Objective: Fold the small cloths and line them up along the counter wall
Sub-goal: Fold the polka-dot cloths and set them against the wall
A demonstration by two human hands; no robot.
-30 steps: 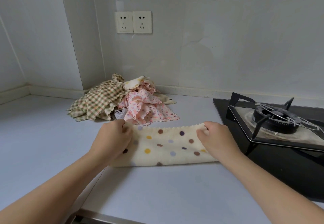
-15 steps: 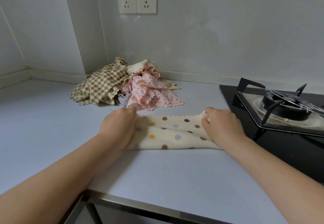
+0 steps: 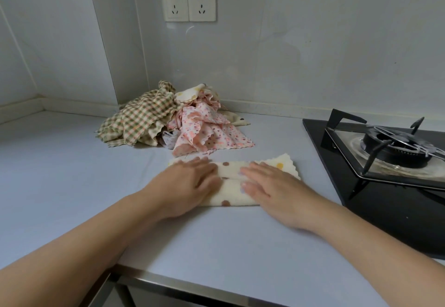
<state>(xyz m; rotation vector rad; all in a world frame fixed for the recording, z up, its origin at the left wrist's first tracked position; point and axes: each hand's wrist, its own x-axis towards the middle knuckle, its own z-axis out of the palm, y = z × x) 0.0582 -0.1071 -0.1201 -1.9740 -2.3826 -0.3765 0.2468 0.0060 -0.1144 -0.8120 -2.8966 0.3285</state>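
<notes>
- Folded cream polka-dot cloth [image 3: 230,194] lies on the pale surface [image 3: 72,174], just near of the rumpled cloth pile [image 3: 168,119].
- Left hand [image 3: 190,186] and right hand [image 3: 272,186] press it, fingers flat, gripping nothing.
- Likely smoothing the fold; next, fold it across.

Head-worn wide-angle view, looking forward and down over a counter [image 3: 60,174].
The camera sits close above the counter's near edge and faces the back wall [image 3: 313,42]. Both forearms enter from the bottom corners, with the left hand [image 3: 190,186] and right hand [image 3: 272,186] near centre. The right border crops a stove [image 3: 395,143].
</notes>
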